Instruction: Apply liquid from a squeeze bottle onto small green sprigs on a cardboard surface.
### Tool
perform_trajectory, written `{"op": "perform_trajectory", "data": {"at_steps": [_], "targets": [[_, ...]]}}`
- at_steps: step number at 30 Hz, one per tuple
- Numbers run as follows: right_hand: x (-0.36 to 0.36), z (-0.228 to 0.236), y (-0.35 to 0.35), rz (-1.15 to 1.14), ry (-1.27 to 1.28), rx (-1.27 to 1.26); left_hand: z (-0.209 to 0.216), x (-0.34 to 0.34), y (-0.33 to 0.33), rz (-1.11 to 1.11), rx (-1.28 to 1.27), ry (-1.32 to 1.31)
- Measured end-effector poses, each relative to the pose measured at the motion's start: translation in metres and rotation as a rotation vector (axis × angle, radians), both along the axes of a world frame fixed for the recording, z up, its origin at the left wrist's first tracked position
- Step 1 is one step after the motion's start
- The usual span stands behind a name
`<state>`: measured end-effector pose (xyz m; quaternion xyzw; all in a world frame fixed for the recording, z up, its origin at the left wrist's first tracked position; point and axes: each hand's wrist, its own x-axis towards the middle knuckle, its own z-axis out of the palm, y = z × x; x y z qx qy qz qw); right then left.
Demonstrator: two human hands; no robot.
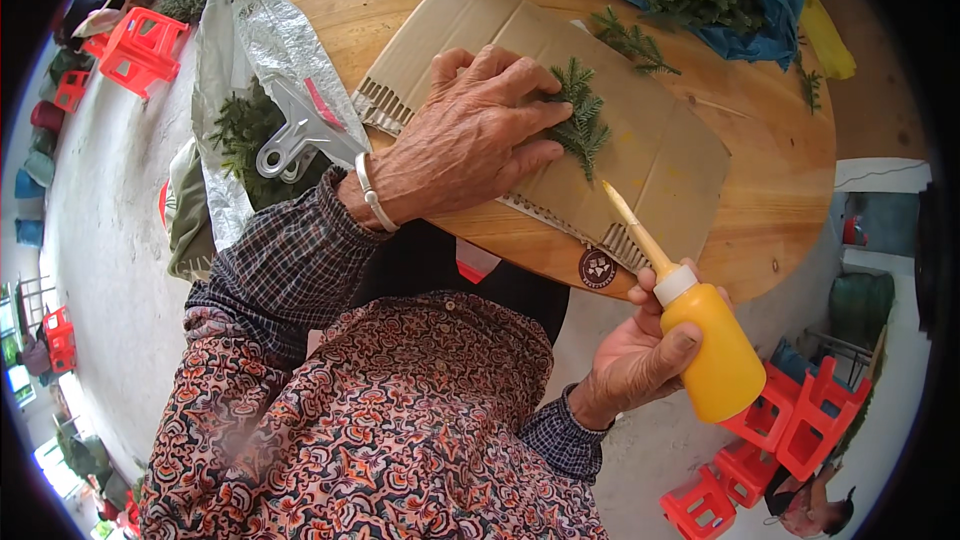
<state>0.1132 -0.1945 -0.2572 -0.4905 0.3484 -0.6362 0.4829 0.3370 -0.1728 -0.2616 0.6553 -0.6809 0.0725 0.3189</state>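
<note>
My left hand (470, 135), with a pale bracelet at the wrist, reaches over a sheet of cardboard (660, 150) on the wooden table. Its thumb and fingers pinch a small green fir sprig (582, 120) near the middle of that sheet. In my right hand (640, 350) is a yellow squeeze bottle (718, 355) with a white collar, gripped round its body beyond the table's near edge. The bottle's long nozzle (635, 225) points up and left, its tip just below the sprig and apart from it. A second fir sprig (635, 42) lies at the cardboard's far edge.
A blue bag (755, 30) of fir greenery fills the table's far right, beside a yellow bag (826, 35). At the left, a large grey clip (305, 130) holds a white plastic sack (240, 30) with more greenery at the table edge (325, 50). Red stools (140, 50) stand around.
</note>
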Motion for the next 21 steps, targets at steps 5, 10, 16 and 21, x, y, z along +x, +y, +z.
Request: {"op": "perform_trajectory", "data": {"at_steps": [5,10,16,21], "targets": [[-0.002,-0.001,0.001,-0.004,0.008,-0.012,-0.004,0.000,-0.001,-0.004,-0.034,0.019],[-0.007,-0.001,0.003,-0.007,0.023,0.006,-0.003,-0.002,-0.002,-0.004,-0.029,0.025],[-0.010,-0.002,-0.004,-0.035,-0.022,0.005,-0.003,0.004,-0.004,-0.008,-0.030,0.037],[-0.012,0.001,-0.032,0.117,-0.259,0.038,-0.005,0.012,-0.005,0.058,-0.096,0.031]]}}
